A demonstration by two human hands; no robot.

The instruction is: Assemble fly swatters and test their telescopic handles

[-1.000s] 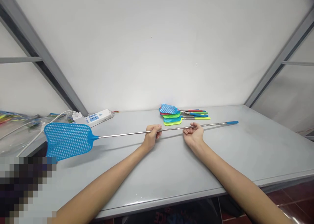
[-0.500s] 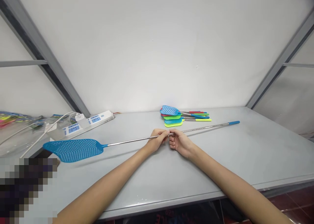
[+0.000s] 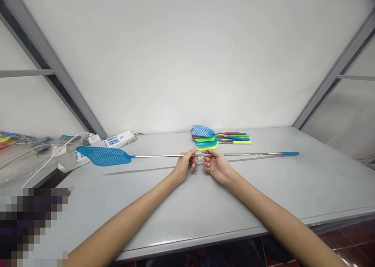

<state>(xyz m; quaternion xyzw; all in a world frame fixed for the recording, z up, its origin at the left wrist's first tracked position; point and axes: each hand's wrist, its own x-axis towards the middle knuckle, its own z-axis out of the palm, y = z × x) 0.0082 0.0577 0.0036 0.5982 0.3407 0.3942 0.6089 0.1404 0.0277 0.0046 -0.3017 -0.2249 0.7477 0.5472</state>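
Observation:
A blue fly swatter (image 3: 107, 156) with a long metal rod lies level across my view, held above the table. Its perforated paddle is on the left and its blue handle on the right. Near the rod's middle, my left hand (image 3: 186, 163) pinches it between thumb and fingers. Just to the right, my right hand (image 3: 216, 164) pinches the same rod, its other fingers curled. A small gap separates the two hands. Behind them, a pile of fly swatters (image 3: 205, 138) in blue, green, red and yellow lies on the table with handles to the right.
A white power strip (image 3: 120, 139) with plugs and cables lies at the back left of the grey table (image 3: 164, 204). Plastic-wrapped items (image 3: 23, 153) are beyond it. A white wall (image 3: 187, 64) and grey metal posts (image 3: 67, 91) stand behind.
The held fly swatter has turned from slanted to nearly level and shifted right, its paddle end rising. My hands have moved slightly apart along the rod.

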